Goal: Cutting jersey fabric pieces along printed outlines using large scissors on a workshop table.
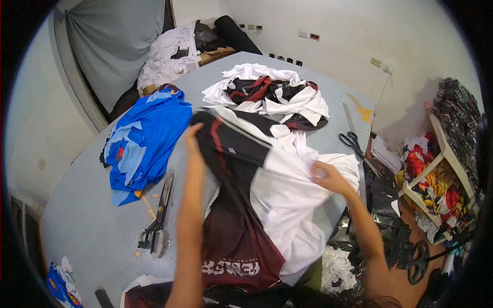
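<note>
From the head camera: your left hand [194, 134] is raised, fingers pinched on the top edge of a black, red and white printed fabric garment [241, 205], lifting it off the grey cutting table [97, 220]; your right hand [328, 177] grips its white folds, fingers curled into the cloth; the garment hangs between both hands over the table's near edge; long black shears [160, 210] lie just left of your forearm; a blue fabric pile [146, 138] sits further left; smaller black scissors [352, 141] rest to the right.
</note>
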{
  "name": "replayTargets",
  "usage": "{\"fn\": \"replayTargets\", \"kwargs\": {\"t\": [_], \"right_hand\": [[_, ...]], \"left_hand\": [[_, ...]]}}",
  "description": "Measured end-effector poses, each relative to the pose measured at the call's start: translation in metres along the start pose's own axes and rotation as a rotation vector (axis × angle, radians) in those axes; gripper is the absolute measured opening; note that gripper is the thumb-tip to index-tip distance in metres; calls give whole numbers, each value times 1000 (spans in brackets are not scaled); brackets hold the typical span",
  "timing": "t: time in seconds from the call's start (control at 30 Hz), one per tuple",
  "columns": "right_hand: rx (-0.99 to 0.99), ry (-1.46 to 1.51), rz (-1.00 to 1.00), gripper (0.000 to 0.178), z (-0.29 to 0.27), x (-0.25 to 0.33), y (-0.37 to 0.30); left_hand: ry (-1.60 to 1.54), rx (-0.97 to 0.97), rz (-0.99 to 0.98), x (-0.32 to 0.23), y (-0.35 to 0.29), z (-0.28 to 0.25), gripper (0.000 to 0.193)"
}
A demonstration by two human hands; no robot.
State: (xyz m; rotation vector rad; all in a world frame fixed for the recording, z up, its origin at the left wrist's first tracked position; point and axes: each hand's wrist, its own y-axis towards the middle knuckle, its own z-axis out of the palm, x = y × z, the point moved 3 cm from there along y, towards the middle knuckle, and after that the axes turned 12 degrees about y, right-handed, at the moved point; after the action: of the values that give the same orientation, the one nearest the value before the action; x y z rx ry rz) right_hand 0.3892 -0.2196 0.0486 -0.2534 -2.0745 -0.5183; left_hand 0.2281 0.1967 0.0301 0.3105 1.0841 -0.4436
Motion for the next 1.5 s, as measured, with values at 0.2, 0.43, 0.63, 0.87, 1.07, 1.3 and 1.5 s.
{"fn": "replayTargets", "kwargs": {"t": [0.2,0.43,0.63,0.87,1.07,1.3,1.5], "right_hand": [[-191,286,177,17,-113,28,-49],[-309,-49,4,38,-170,9,128],[-393,-416,212,57,-110,-32,158],[-275,-356,-111,56,-20,-25,0],[308,-736,87,60,41,1,-80],[679,-538,247,62,23,94,-161],[-127,-350,-161,51,-24,204,-195]], "left_hand": [[294,-15,819,-218,-58,-144,59],[692,-67,237,-247,15,-180,29],[1393,-102,192,-163,64,-169,51],[1785,267,904,-50,-174,-19,53],[1890,798,618,3,-309,-21,73],[1951,1101,432,-30,-391,-89,92],[1932,1236,230,-45,-403,-91,84]]}}
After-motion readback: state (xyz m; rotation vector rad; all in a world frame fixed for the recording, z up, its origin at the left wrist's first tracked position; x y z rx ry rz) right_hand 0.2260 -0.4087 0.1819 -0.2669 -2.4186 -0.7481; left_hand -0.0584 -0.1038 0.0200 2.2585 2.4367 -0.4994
